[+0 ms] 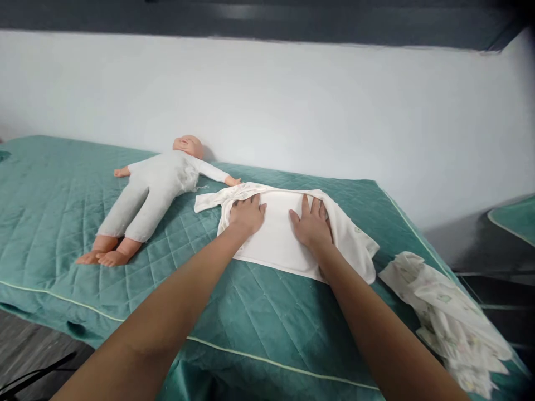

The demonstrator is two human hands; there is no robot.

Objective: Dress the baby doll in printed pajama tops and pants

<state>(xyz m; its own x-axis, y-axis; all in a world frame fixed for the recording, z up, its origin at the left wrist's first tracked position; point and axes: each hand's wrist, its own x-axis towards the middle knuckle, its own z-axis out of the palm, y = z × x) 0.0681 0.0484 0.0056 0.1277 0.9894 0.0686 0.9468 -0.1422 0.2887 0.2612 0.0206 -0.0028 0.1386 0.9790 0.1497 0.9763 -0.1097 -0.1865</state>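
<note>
A white baby shirt with a faint print on its sleeves lies spread on the green quilted bed cover. My left hand rests on its left part, fingers spread and pointing away from me. On its right part lies my right hand, also with the fingers apart; some fingertips are hidden under a fold of cloth. Neither hand grips anything. To the left, a baby doll with a soft white body lies on its back, one hand close to the shirt's left sleeve.
A crumpled heap of printed white baby clothes lies at the right edge of the bed. Behind the bed stands a white wall, with a dark beam overhead. Another green cover shows at the far right.
</note>
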